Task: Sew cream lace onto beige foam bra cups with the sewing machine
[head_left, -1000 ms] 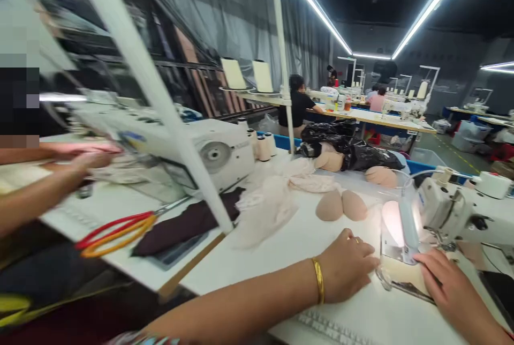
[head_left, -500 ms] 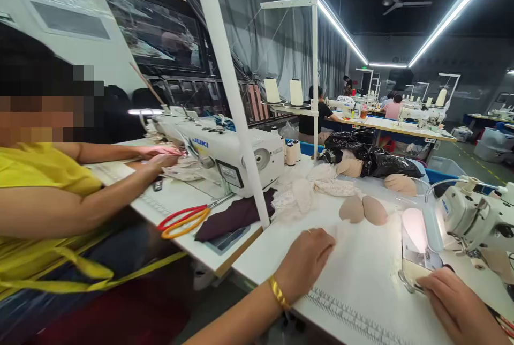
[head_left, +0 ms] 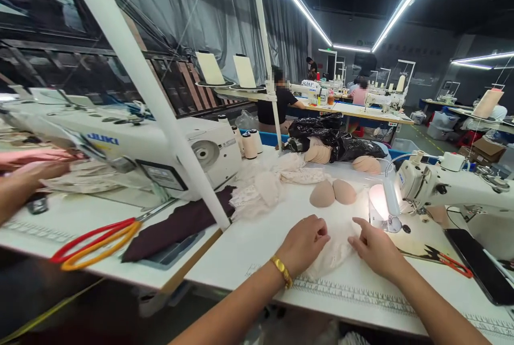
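Observation:
My left hand (head_left: 303,244), with a gold bracelet at the wrist, is closed at the near edge of the table. Its curled fingers grip the edge of a sheer white lace fabric (head_left: 331,256) that lies on the tabletop. Across the fabric, my right hand (head_left: 375,246) is open, thumb and index finger apart, with nothing visible between them. Two joined beige bra cups (head_left: 332,194) lie just beyond my hands. A pale cup (head_left: 378,200) rests under the lit lamp of the sewing machine (head_left: 450,184) on the right.
Thread snips (head_left: 453,263) and a black phone (head_left: 482,267) lie on the right. Left are red-and-orange-handled scissors (head_left: 96,243), dark cloth (head_left: 176,227) and a white slanted post (head_left: 152,93). A co-worker's hands (head_left: 36,173) work at the neighbouring machine. Black plastic bags (head_left: 337,139) lie behind.
My right hand has moved left from beside the machine's needle area to the lace fabric. My left hand stays by the fabric. The view has turned to the right.

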{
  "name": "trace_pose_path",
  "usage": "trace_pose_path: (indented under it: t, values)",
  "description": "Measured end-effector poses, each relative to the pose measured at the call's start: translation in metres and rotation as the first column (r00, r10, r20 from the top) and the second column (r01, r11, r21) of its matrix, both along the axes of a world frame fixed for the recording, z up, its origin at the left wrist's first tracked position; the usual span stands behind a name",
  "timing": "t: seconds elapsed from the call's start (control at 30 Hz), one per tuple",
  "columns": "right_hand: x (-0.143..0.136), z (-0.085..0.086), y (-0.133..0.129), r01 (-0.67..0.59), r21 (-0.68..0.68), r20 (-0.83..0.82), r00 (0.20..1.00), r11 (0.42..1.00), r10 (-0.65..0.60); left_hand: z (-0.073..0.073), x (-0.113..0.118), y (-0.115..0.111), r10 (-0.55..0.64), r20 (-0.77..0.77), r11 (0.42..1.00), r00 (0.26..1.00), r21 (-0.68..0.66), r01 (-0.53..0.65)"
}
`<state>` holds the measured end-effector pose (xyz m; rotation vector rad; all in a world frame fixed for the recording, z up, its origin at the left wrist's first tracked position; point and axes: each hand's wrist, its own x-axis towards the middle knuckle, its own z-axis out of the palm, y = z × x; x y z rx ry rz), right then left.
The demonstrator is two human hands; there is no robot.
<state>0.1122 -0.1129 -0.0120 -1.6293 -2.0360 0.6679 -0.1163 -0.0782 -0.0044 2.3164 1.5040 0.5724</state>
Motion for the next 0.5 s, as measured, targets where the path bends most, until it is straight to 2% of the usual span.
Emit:
trace_pose_path:
  t: [0.07, 0.13, 0.23, 0.33, 0.4, 0.5]
  values:
    - [-0.005, 0.002, 0.009, 0.011, 0.04, -0.022, 1.0, 0.999, -0.01, 0.002, 0.004, -0.004, -0.042, 0.044, 0.999, 0.998, 0.026, 0.041]
    - [-0.007, 0.004, 0.013, 0.0, 0.175, -0.077, 0.997, 0.985, 0.014, 0.005, 0.004, -0.008, -0.123, 0.126, 0.99, 0.984, 0.081, 0.113]
    - [-0.007, 0.01, 0.012, -0.073, 0.373, -0.13, 0.983, 0.925, 0.13, 0.009, 0.004, -0.012, -0.272, 0.261, 0.952, 0.926, 0.217, 0.218]
    - [-0.006, 0.014, 0.006, -0.114, 0.447, -0.14, 0.971, 0.887, 0.195, 0.015, 0.006, -0.016, -0.304, 0.352, 0.931, 0.885, 0.305, 0.199]
    - [-0.005, 0.015, 0.0, -0.11, 0.473, -0.142, 0.97, 0.874, 0.198, 0.018, 0.007, -0.018, -0.257, 0.411, 0.951, 0.875, 0.268, 0.154]
    - [-0.004, 0.016, -0.016, -0.073, 0.525, -0.18, 0.964, 0.848, 0.194, 0.021, 0.007, -0.02, -0.18, 0.435, 0.983, 0.882, 0.104, 0.15]
